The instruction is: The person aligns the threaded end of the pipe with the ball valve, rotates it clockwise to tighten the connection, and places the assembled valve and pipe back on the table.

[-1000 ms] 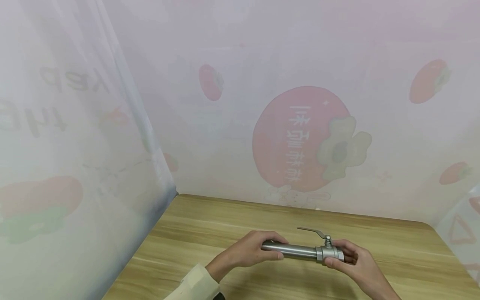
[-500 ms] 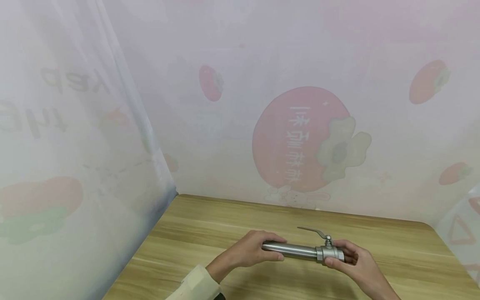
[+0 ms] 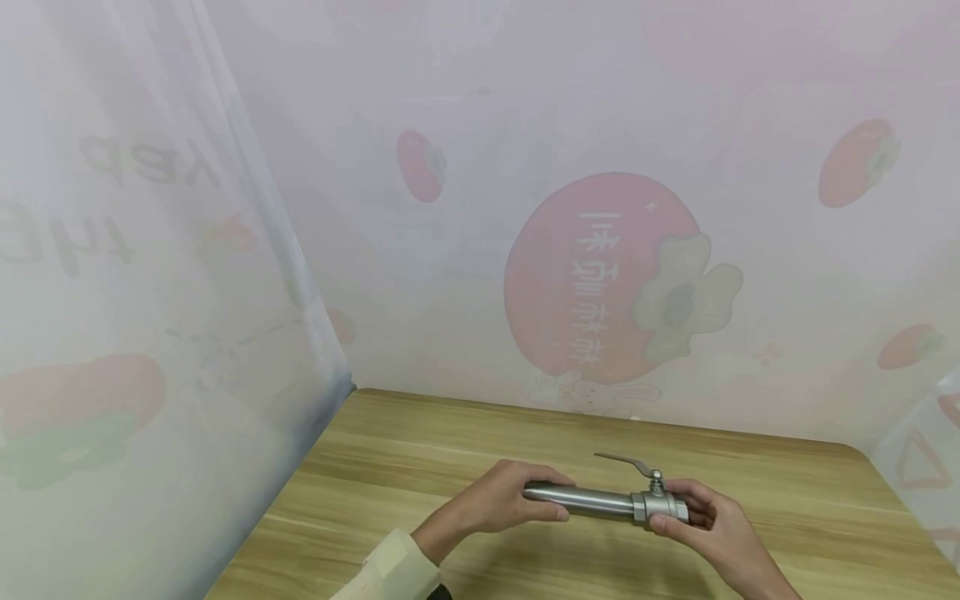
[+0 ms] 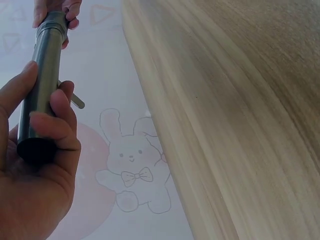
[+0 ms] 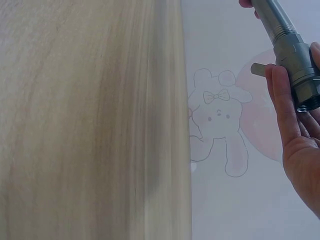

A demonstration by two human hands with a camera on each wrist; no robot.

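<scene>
A steel pipe (image 3: 588,500) runs roughly level above the table, joined at its right end to a ball valve (image 3: 657,506). The valve's lever handle (image 3: 624,459) sits on top and points left over the pipe. My left hand (image 3: 510,498) grips the pipe's left end between thumb and fingers; the left wrist view shows the dark end of the pipe (image 4: 42,95) near the palm. My right hand (image 3: 712,525) holds the valve body, thumb in front and fingers behind. In the right wrist view the threaded opening of the valve (image 5: 302,80) faces the camera.
Below the hands lies a wood-grain table (image 3: 420,442) with rounded far corners. Pale printed curtains (image 3: 465,292) with fruit drawings hang behind the table and along its left side. A cream sleeve (image 3: 393,567) covers the left forearm.
</scene>
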